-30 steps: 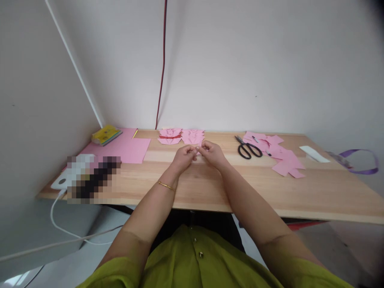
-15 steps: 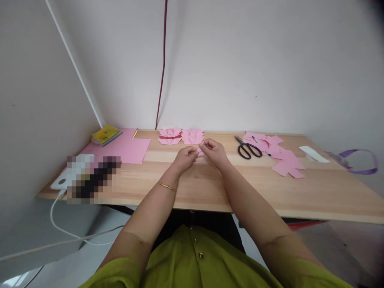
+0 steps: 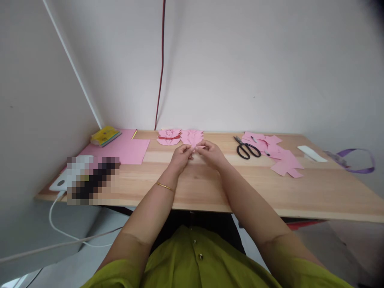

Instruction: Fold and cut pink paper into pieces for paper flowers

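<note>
My left hand [image 3: 181, 157] and my right hand [image 3: 212, 153] meet over the middle of the wooden table, fingertips pinched close together. Between them is a small piece of pink paper [image 3: 201, 147], mostly covered by the fingers. Just beyond lie two folded pink paper pieces: one with a red band [image 3: 169, 137], and a pleated one [image 3: 192, 137] right behind my fingertips. Black-handled scissors [image 3: 247, 149] rest to the right of my right hand, blades partly apart.
Pink paper sheets [image 3: 127, 151] and a yellow book-like pad [image 3: 105, 136] lie at the left, near a white device [image 3: 61, 178] with a cable. On the right are cut pink pieces [image 3: 286, 158], a white strip [image 3: 312, 153] and a purple loop [image 3: 373, 160].
Both hands have shifted slightly left, still pinching the pink paper. Its visible part has turned and shows less between the fingers. The things on the table stay in place.
</note>
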Motion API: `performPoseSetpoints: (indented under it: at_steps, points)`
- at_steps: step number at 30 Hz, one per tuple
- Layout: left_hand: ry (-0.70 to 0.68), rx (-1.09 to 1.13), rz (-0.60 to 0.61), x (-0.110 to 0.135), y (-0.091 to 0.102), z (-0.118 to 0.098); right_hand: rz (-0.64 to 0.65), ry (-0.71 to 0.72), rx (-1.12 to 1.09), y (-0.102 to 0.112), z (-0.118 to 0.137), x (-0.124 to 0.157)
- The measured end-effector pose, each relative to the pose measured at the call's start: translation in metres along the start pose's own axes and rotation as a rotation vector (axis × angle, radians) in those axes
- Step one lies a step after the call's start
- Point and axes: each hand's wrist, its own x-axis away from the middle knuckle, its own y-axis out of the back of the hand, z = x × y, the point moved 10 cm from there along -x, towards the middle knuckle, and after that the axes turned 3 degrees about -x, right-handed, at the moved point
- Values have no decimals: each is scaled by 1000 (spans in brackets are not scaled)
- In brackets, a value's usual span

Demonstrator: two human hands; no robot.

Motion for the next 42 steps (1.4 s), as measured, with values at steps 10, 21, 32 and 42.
performPoseSetpoints:
  at_steps: [10,21,32,42]
  points:
    - [-10,-23,28,-1,-1,2,21,36,97,-6,-4,1]
    - [-61,-41,-5,-1,3,-6,47,72,126,-6,4,1]
    - [-21,-9,12,1,-1,-6,40,2,53,-8,1,3]
    - [8,-36,44,2,-5,0,-9,-2,57,-4,5,4]
